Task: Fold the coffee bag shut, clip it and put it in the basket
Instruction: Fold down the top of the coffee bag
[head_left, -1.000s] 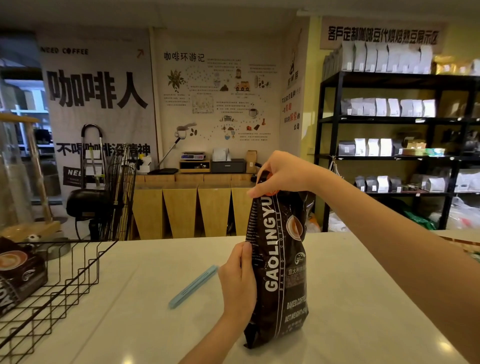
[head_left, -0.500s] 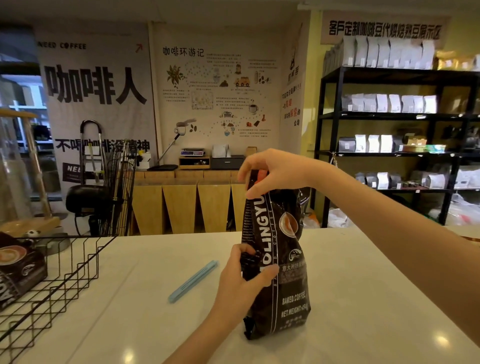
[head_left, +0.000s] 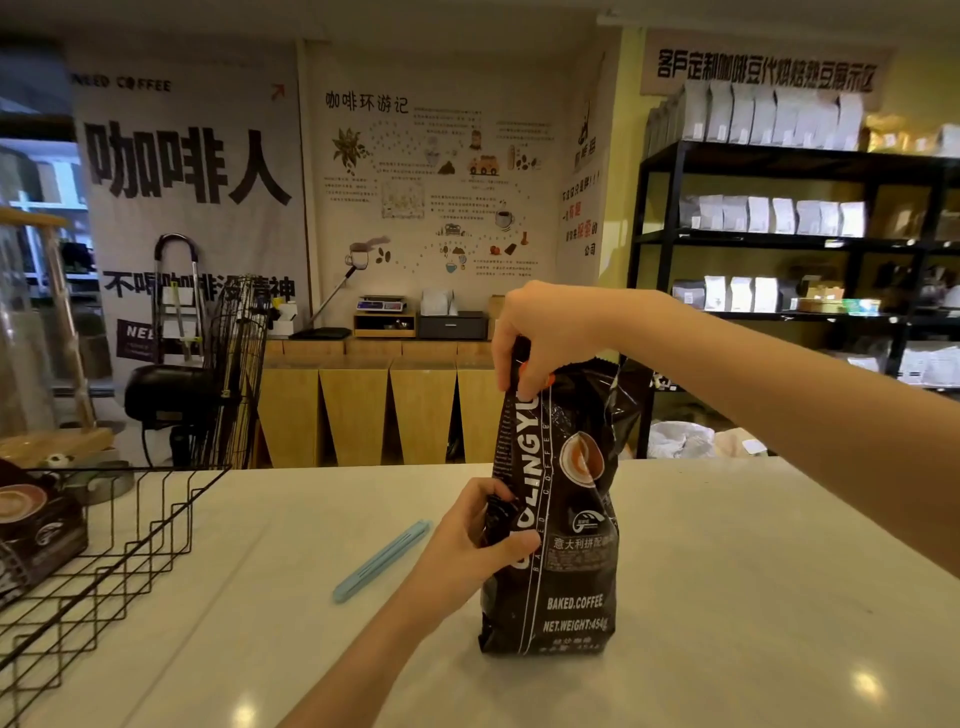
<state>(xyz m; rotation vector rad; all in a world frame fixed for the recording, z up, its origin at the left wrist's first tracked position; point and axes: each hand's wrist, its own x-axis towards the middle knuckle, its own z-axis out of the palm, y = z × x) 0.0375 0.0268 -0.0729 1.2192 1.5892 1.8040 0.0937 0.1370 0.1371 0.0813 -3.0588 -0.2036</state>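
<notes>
A black coffee bag (head_left: 563, 561) with white lettering stands upright on the white counter, at the centre. My right hand (head_left: 545, 332) pinches the bag's top edge from above. My left hand (head_left: 467, 540) grips the bag's left side at mid height, thumb across the front. A light blue bag clip (head_left: 382, 561) lies flat on the counter to the left of the bag, untouched. A black wire basket (head_left: 130, 561) sits at the left edge of the counter.
Another dark coffee bag (head_left: 36, 530) lies inside the wire basket. The white counter (head_left: 753, 597) stretches right of the bag. Beyond it stand a wooden counter, a fan and black shelves (head_left: 779, 239) with white bags.
My left hand has shifted from the bag's side edge to wrap around it with the thumb on the front. My right hand keeps pinching the top, and the bag has turned slightly.
</notes>
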